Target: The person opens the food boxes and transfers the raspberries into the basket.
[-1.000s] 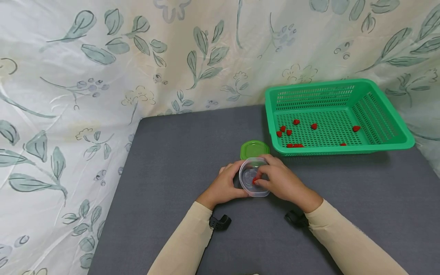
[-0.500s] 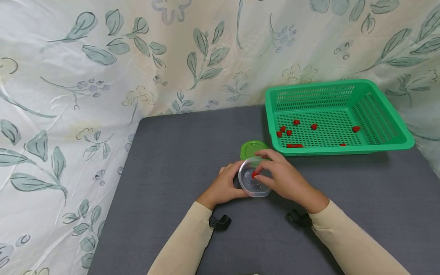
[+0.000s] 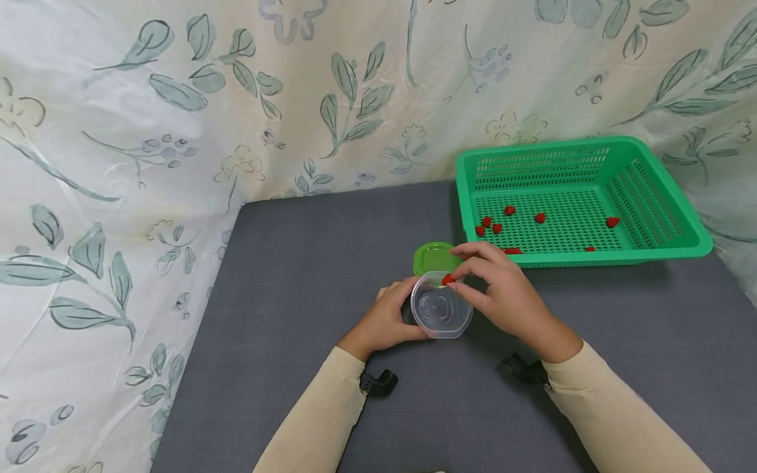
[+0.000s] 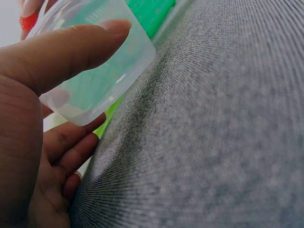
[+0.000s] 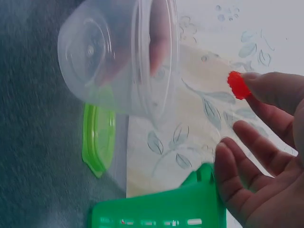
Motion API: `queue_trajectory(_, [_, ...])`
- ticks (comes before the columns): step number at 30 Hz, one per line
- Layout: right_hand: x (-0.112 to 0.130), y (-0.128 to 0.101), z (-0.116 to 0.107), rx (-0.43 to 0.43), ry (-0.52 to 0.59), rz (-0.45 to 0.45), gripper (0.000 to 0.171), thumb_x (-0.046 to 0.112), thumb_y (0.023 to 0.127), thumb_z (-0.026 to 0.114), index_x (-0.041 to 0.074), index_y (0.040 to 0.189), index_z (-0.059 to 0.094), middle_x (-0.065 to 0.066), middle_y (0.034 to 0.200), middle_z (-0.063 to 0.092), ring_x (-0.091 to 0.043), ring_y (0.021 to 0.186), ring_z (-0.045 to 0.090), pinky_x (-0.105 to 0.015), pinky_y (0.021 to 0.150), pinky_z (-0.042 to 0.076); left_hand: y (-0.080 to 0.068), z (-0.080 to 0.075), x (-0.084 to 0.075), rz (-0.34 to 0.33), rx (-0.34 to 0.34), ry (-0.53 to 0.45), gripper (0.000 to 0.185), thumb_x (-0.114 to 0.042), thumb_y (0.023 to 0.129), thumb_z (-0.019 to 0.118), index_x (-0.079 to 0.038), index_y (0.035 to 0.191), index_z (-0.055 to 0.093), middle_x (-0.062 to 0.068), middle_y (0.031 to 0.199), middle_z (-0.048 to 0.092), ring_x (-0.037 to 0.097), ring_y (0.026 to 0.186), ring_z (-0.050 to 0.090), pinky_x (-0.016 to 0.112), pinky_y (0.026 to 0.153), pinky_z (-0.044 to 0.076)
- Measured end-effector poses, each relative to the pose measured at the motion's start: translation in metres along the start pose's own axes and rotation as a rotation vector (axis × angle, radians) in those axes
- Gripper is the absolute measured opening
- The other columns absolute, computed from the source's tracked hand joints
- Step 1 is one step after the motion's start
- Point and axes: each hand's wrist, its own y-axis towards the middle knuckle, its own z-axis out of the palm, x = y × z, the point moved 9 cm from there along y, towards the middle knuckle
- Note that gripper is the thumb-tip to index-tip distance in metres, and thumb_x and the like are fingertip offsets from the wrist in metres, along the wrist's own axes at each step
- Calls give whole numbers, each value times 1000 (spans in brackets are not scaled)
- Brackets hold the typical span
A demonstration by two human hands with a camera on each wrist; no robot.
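Note:
My left hand [image 3: 387,320] grips a clear plastic cup [image 3: 440,307] on the grey table [image 3: 307,276], thumb along its wall [image 4: 71,52]. The cup [image 5: 118,52] looks empty inside. My right hand [image 3: 503,295] pinches a small red piece [image 3: 447,279] between thumb and finger just above the cup's far rim. The right wrist view shows the red piece [image 5: 238,85] at the fingertips, clear of the cup mouth. A green lid [image 3: 436,256] lies flat right behind the cup.
A green plastic basket [image 3: 680,223] stands at the back right with several red pieces [image 3: 510,210] on its floor. A leaf-patterned cloth [image 3: 177,131] hangs behind and to the left of the table. Wrist straps [image 3: 378,382] lie near my sleeves.
My right hand has lifted the red piece from inside the cup up to its far rim. The left hand and cup stayed put.

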Motion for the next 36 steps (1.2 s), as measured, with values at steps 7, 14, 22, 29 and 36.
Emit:
queue_trajectory(7, [-13, 1, -20, -87, 14, 54, 24, -7, 84, 91, 9, 95, 77, -11, 130, 69, -29, 121, 65, -21, 84, 49, -1, 0, 0, -3, 5, 14, 101, -36, 77, 101, -23, 163, 49, -8, 153, 59, 11, 135, 51, 46, 112, 31])
queue_trajectory(14, [-31, 0, -27, -109, 17, 106, 20, -7, 87, 89, 7, 96, 77, -11, 131, 68, -29, 123, 63, -22, 90, 49, -1, 0, -1, 7, -6, 18, 102, -35, 76, 101, -22, 163, 50, -7, 153, 59, 12, 135, 52, 46, 114, 31])
queue_trajectory(22, [-44, -2, -46, -182, -20, 138, 18, -9, 87, 88, 2, 95, 77, -13, 127, 70, -29, 114, 65, -21, 87, 48, -1, 1, 0, 14, -8, 25, 102, -36, 76, 101, -23, 163, 50, -6, 153, 59, 12, 136, 51, 46, 115, 30])
queue_trajectory(29, [-60, -6, -61, -204, -127, 235, 13, -4, 91, 86, -1, 99, 76, -15, 128, 69, -33, 116, 63, -30, 86, 44, 0, 1, 0, 5, -5, 15, 102, -36, 76, 101, -22, 163, 50, -7, 153, 58, 12, 134, 51, 46, 114, 30])
queue_trajectory(36, [-66, -8, -64, -195, -142, 279, 9, -1, 94, 83, -1, 100, 77, -16, 129, 68, -32, 120, 62, -38, 83, 49, 0, 1, 0, 6, -5, 14, 101, -35, 76, 101, -22, 162, 51, -7, 153, 59, 13, 136, 51, 47, 114, 30])
